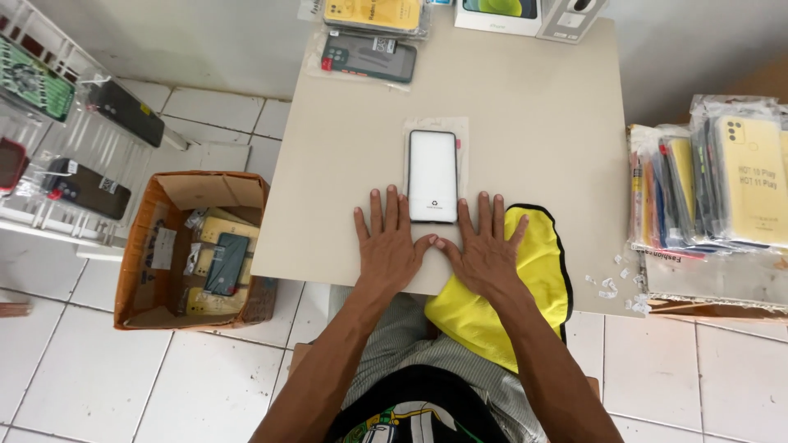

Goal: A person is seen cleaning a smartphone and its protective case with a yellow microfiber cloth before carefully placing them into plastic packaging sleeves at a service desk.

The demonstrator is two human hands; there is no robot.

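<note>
Phone (432, 175) with a white front lies flat on the small table (525, 115), just past our fingertips. Our left hand (387, 243) lies flat on the table with its fingers spread, and it holds nothing. Our right hand (486, 250) is flat and spread too, and it also holds nothing. Part of it rests on a yellow cloth (529, 271) that hangs over the near edge of the table. Our two thumbs almost meet in the middle, right below the phone. The phone's long side points straight away from us, so its short bottom edge faces the gap between our hands. Both hands are about the same way from it. The left fingertips come up beside its bottom left corner, and the right fingertips come up beside its bottom right corner. We cannot tell if any finger really touches it. Under the phone we see a thin clear sheet (461, 136) that sticks out a bit around it. Farther off, at the back of the table, lie phone cases in bags (369, 56). A stack of yellow cases (743, 176) stands on our right, and a cardboard box (193, 246) with more cases sits on the floor on our left.
</note>
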